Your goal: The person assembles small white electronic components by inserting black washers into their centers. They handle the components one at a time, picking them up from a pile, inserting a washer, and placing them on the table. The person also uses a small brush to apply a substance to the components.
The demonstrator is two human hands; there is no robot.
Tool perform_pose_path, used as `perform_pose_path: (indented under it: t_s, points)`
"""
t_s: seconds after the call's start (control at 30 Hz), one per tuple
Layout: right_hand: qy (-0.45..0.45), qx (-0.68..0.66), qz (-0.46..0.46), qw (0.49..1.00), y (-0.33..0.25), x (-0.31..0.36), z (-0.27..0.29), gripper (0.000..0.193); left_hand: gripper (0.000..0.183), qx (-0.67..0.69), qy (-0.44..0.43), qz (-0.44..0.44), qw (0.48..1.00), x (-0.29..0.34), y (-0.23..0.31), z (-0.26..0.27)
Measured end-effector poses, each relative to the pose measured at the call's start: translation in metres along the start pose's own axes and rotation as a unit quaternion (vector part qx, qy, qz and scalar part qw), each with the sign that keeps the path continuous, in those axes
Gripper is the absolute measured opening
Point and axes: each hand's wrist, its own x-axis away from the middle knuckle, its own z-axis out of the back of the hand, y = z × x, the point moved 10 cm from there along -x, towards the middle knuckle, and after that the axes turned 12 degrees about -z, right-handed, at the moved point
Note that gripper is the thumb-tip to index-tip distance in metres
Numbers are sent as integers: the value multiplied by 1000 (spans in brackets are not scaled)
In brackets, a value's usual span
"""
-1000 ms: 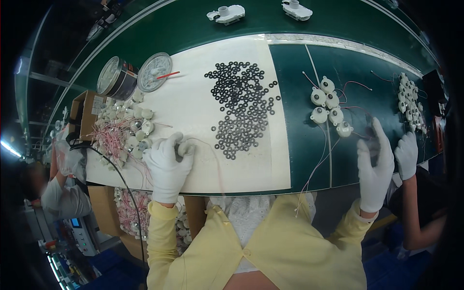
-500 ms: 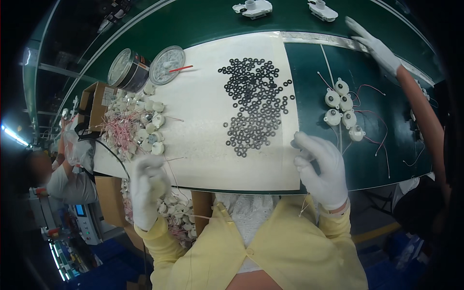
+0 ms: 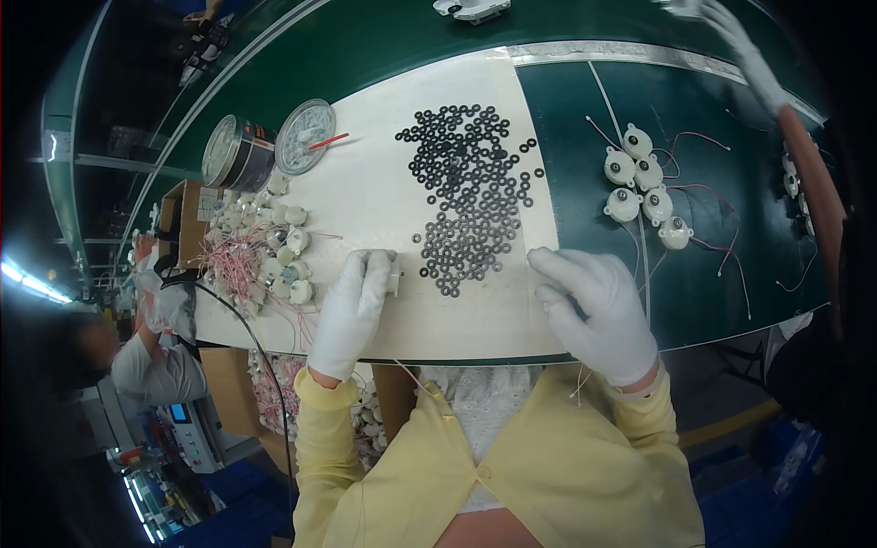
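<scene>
My white-gloved left hand (image 3: 352,315) is closed around a small white motor (image 3: 395,278), low over the white work sheet (image 3: 438,333). Most of that motor is hidden by the fingers. Also gloved in white, my right hand (image 3: 598,310) hovers at the sheet's right edge, its thumb and forefinger bent but apart; I see nothing between them. Many black rings (image 3: 461,196) lie spread between and beyond my hands. On the green mat to the right sits a group of white motors (image 3: 649,172) with black centres and thin pink leads.
Left of the rings are heaped wired motors (image 3: 265,242), a cardboard box (image 3: 187,215), a tin (image 3: 236,155) and a lid with pale paste (image 3: 306,135) and a red stick (image 3: 329,141). Another person's gloved hand (image 3: 744,55) reaches in at far right. A white housing (image 3: 471,9) stands at the back.
My left hand has moved right and forward with the motor, from beside the heap onto the sheet. My right hand shifted slightly left. The other person's hand moved farther back, to a white housing.
</scene>
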Motion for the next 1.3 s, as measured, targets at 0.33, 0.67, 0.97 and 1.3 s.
perform_pose_path:
  t_s: [0.33, 0.67, 0.97, 1.3]
  points:
    - [-33, 16, 34, 999, -9, 1, -5, 40, 24, -125, -30, -187, 974, -9, 28, -12]
    - [-43, 31, 36, 998, -9, 2, -8, 36, 23, -339, -96, -233, 906, -1, 54, -16]
    - [-40, 35, 41, 998, -10, 1, -8, 33, 23, -399, -130, -189, 888, 20, 39, -15]
    - [-20, 21, 57, 998, -13, 2, -7, 34, 24, -12, -55, -13, 998, 20, -7, 8]
